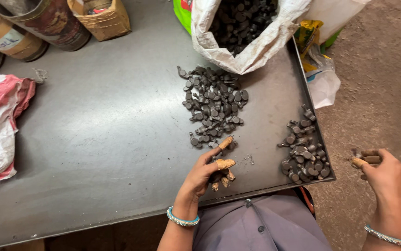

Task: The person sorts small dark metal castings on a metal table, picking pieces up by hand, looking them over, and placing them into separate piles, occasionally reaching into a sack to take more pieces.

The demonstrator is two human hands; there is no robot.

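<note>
Left hand [206, 173]: on the table [107, 139], taped fingers [225, 142] curled, forefinger touching the near edge of the middle heap of dark metal parts [213, 104].
Right hand [382, 173]: off the table's edge, fingers pinching several dark parts [366, 158].
Nearby: smaller heap [304, 155] at the table's right rim; open white sack [247, 32] of parts behind.

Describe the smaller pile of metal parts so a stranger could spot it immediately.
Start at the grey metal table and go to its near right corner. The smaller pile lies along that raised edge, apart from the bigger pile spilling below the white sack.
</note>
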